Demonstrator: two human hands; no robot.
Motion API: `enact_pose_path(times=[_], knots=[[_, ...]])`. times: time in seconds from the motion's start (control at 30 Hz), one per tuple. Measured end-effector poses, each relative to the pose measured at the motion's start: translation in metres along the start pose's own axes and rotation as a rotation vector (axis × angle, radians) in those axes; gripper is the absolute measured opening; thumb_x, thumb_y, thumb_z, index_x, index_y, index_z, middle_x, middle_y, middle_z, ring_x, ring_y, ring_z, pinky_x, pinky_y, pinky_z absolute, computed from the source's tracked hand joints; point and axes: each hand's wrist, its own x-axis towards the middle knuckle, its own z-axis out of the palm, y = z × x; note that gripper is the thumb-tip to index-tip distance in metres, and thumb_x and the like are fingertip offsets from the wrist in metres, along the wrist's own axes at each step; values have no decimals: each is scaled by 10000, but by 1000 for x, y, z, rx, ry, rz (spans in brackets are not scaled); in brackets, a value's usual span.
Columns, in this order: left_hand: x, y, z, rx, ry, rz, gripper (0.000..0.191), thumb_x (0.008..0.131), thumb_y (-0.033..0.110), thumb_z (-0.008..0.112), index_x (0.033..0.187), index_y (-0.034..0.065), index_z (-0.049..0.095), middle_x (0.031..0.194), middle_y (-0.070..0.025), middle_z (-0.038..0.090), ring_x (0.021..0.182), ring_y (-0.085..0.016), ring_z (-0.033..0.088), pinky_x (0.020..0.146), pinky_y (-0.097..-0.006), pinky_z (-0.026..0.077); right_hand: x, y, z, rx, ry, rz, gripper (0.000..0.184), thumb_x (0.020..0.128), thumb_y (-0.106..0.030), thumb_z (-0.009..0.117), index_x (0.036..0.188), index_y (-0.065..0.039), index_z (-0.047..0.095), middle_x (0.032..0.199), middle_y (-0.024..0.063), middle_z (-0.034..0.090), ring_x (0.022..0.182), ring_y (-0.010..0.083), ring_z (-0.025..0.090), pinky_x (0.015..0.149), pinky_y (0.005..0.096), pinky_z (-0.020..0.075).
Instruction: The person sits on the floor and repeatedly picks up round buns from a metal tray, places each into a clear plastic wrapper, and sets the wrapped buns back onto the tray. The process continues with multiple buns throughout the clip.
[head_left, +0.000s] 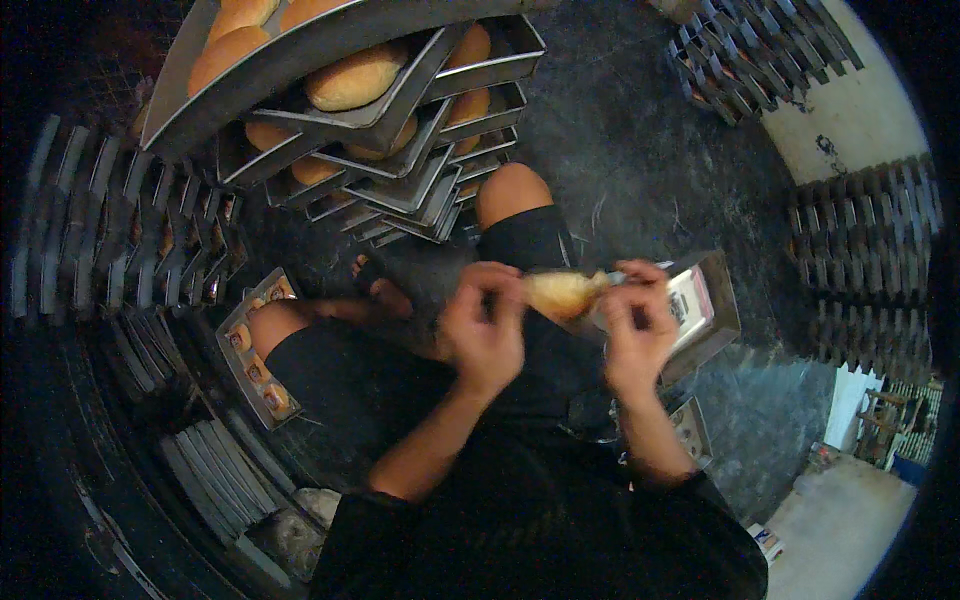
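A golden bread roll (564, 294) hangs between my two hands over my lap, blurred by motion. My left hand (486, 322) pinches its left end between thumb and fingers. At the other end, my right hand (641, 322) pinches what looks like clear plastic around the roll; the exact edge is hard to tell. Just right of that hand, a metal tray (724, 300) holds a white and pink packet (690, 304). By my left knee, a shallow metal tray (225, 330) holds several small rolls (255, 369) with dark, unclear patches on them.
Ahead rises a crooked stack of metal trays (420, 169) with larger bread rolls (356, 77). More tray stacks stand at the left (112, 225), far right (862, 255) and upper right (750, 60). Flat metal trays (221, 472) lie at the lower left. Dark floor (615, 135) shows between them.
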Motion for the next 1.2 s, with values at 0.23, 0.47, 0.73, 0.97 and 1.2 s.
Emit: enact_pose_path(times=[0.23,0.47,0.73,0.97,1.2], knots=[[12,19,-32,-141,0,-295,114,1008,103,716,997,17,641,918,-31,685,847,-118,658,816,-271,533,0,-9,-9,359,-78,422,110,944,-104,781,974,-9,735,970,70,759,919,152,675,884,326,530],[12,28,-49,-46,-56,-349,117,1016,107,712,1058,1,687,938,-26,704,867,-101,660,819,-256,525,-5,-14,-12,155,-116,480,163,930,-148,811,901,-1,748,832,11,714,750,79,600,730,250,475],[-1,19,-51,-148,-55,-363,117,1030,120,695,1034,3,689,916,-11,697,852,-83,641,798,-250,511,-13,-29,-5,112,-175,272,135,944,-132,787,918,-16,723,828,-8,669,768,74,558,716,254,444],[10,21,-49,-72,-81,-404,107,1034,116,686,1062,15,663,916,-14,690,855,-81,643,792,-245,507,-2,-17,-14,134,-178,465,163,959,-149,786,961,-10,701,855,-3,672,716,68,595,651,260,480],[-83,-48,-37,89,-44,-495,153,961,114,774,874,37,674,750,46,607,719,-63,556,679,-244,442,-102,49,-43,-2,-97,560,206,959,-103,739,1108,19,664,1088,129,681,923,166,664,814,294,530]])
